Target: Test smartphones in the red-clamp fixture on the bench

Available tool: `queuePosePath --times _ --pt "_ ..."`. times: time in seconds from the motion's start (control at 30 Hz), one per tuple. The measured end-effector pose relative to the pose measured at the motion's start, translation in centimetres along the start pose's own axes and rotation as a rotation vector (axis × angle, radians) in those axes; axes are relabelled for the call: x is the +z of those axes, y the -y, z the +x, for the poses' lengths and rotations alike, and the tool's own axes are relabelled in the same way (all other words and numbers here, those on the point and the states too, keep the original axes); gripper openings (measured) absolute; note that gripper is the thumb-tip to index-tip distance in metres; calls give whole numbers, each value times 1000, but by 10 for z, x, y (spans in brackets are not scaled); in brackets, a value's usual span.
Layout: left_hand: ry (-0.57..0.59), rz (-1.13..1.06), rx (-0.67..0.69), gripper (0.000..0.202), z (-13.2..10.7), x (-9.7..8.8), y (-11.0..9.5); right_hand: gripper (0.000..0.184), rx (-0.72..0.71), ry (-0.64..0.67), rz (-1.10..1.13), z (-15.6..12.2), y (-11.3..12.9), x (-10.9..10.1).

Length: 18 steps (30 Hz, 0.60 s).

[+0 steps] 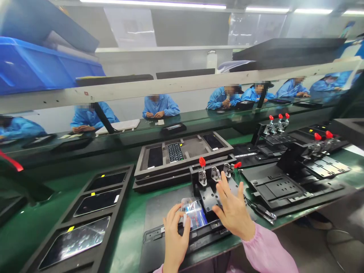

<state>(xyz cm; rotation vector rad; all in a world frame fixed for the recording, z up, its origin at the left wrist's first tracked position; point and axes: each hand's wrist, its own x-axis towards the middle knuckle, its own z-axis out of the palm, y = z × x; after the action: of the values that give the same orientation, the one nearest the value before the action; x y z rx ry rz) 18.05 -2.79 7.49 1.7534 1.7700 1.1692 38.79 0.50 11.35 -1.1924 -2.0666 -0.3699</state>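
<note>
A black clamping fixture point(209, 195) stands on the bench with a row of toggle clamps. Its left clamp has a red handle point(202, 162) pointing up; the right red handle point(237, 165) lies sideways. A small glossy panel point(195, 215) under clear film rests at the fixture's front. My left hand point(175, 231) closes its curved fingers and thumb at the panel's left edge. Over the metal plate, my right hand point(234, 210) is open, fingers stretched up against the middle clamp point(215, 173). That clamp's handle is hidden behind the fingers.
A foam tray point(129, 178) of glossy screens lies left. Behind the fixture, stacked trays point(227, 146) hold dark panels and a keyboard-like part point(175, 152). More clamp fixtures point(295, 167) stand right, a cable point(263, 212) nearby. Several people in blue point(160, 106) sit beyond a shelf rail point(170, 84).
</note>
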Motion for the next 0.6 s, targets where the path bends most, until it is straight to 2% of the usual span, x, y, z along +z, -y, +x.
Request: queuePosePath --times 0.07,0.17,0.37,0.47,0.6 --pt "13 -20 -17 13 -1 1 2 66 -68 42 -30 -1 -1 10" --pt "27 -42 -30 13 -2 0 4 73 -81 117 -39 -5 -3 20" --pt "93 -38 -28 12 -3 -1 2 76 -100 151 -30 -10 -8 23" --pt "87 0 -14 15 -5 -2 -2 72 -80 108 5 -9 -8 18" --pt "108 80 22 21 -5 -3 -4 66 -30 -56 92 -15 -7 6"
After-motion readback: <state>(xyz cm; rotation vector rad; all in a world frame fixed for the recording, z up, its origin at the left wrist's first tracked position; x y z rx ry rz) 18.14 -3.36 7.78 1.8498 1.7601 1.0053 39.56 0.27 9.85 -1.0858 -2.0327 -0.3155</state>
